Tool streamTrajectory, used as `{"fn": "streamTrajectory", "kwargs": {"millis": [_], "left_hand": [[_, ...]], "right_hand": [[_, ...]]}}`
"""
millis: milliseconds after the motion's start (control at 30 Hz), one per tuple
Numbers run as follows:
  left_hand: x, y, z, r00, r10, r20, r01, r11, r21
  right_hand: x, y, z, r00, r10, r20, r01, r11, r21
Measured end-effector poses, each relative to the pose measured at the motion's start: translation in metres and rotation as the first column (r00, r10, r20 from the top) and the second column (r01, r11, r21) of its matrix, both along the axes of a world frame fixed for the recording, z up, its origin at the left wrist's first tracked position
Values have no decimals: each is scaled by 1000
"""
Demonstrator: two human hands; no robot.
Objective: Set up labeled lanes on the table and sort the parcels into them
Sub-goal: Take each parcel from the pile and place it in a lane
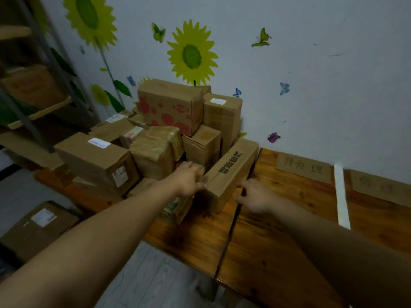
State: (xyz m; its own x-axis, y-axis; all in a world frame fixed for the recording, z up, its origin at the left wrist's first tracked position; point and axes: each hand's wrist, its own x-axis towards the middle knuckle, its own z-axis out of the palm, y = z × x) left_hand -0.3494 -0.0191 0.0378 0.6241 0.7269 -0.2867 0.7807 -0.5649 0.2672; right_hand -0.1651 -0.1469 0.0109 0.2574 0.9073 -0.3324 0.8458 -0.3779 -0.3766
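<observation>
If pulled with right hand (pixel 255 197) fingers (pixel 243 185) slack and spread (left hand (pixel 189 180) grip: cannot tell), liable to topple parcels (pixel 169 107) leaning behind long box (pixel 231 172).

My left hand (pixel 189 178) and forearm cover most of the small box (pixel 176 208) beneath them, and blur hides whether that hand grips the long box (pixel 231 172) or only touches it. The farthest-right cardboard label (pixel 382 187) is too smeared to read and runs off the picture's edge. The sticker (pixel 43 216) on the floor box (pixel 33 238) is unreadable too.
</observation>
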Motion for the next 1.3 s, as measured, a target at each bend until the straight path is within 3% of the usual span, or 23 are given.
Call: {"fn": "streamTrajectory", "kwargs": {"millis": [200, 333, 400, 533, 700, 900, 967, 1100, 1300], "left_hand": [[68, 11, -35, 997, -51, -65, 45, 994, -99], [89, 14, -63, 983, 107, -149, -132, 976, -172], [92, 12, -77, 981, 138, -138, -157, 979, -132], [88, 13, -87, 991, 127, -28, -129, 989, -71], [62, 7, -82, 994, 32, -100, -41, 996, -82], [30, -11, -80, 981, -158, -111, 148, 985, -90], [23, -19, -84, 990, -86, -108, 77, 993, -86], [24, -35, -92, 972, 207, -114, -213, 976, -46], [41, -40, -76, 973, 218, -74, -219, 975, -16]], "right_hand": [[37, -19, -15, 990, -143, -4, 142, 983, -114], [64, -22, -25, 977, -209, -46, 204, 974, -97], [77, -20, -31, 978, -201, -59, 194, 975, -109], [107, -4, -42, 969, -226, -103, 219, 973, -74], [135, 22, -58, 835, -467, -291, 483, 875, -19], [140, 36, -74, 756, -495, -428, 556, 831, 23], [135, 34, -78, 739, -481, -472, 544, 839, -4], [128, 19, -75, 635, -543, -550, 623, 781, -52], [113, -34, -65, 561, -631, -536, 688, 715, -123]]}}
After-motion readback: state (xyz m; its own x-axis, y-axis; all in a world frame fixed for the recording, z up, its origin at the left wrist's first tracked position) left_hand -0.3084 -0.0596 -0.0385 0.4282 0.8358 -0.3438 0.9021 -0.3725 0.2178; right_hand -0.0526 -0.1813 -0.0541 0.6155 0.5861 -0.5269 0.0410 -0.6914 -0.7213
